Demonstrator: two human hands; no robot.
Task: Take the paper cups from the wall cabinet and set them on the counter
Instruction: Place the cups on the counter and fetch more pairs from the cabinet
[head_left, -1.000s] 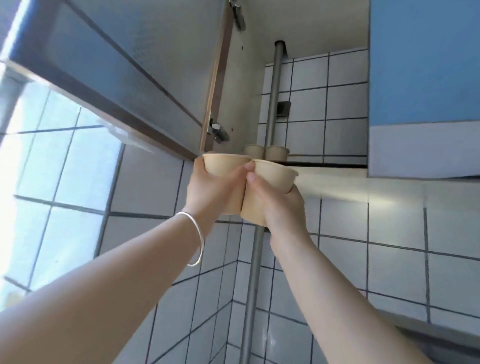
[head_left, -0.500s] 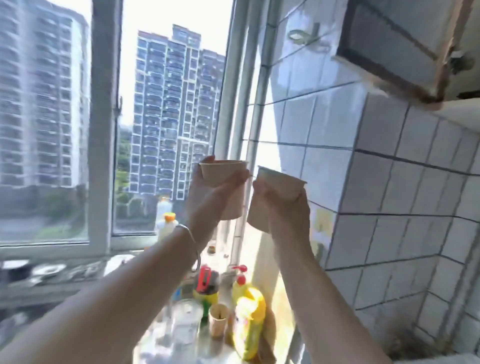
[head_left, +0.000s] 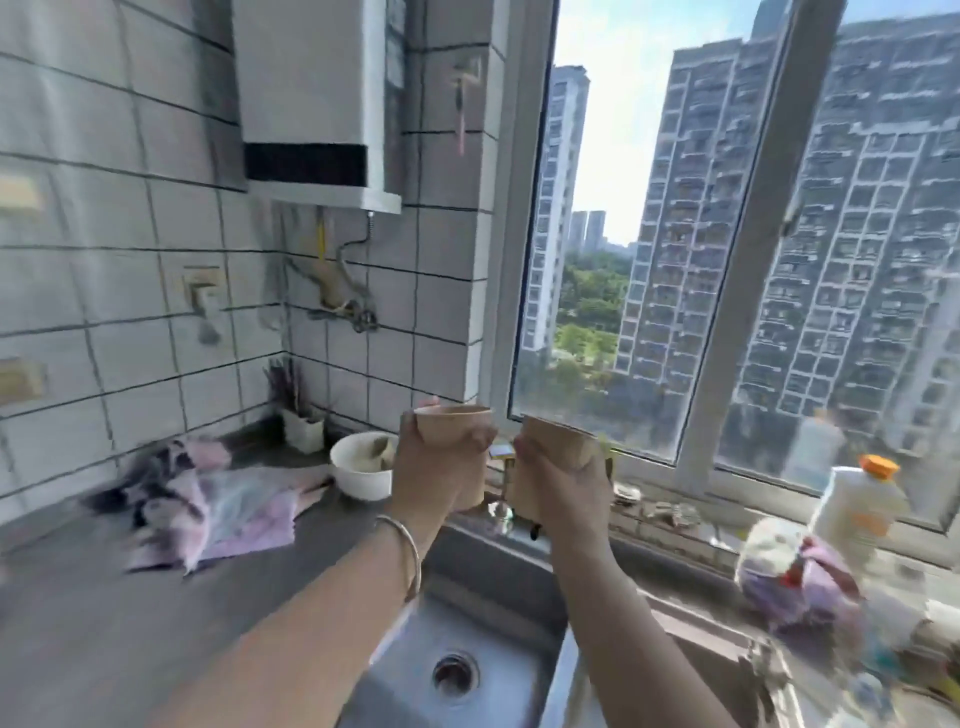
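Since a moment ago we have swung from the cabinet down over the sink (head_left: 467, 670). Our left hand (head_left: 441, 467) is wrapped around one paper cup (head_left: 453, 423), our right hand (head_left: 563, 480) around another paper cup (head_left: 558, 439), tilted toward 11 o'clock. They look light and crushable, so we judge a gentle sidewall grip best. The bare surface (head_left: 93, 613) lies at 8 o'clock.

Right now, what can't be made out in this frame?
- Insides of both paper cups: rims face away, head view.
- Wall cabinet: out of frame.
- Orange-capped bottle label: motion blur.
- Patterned cloth on the counter: smeared.
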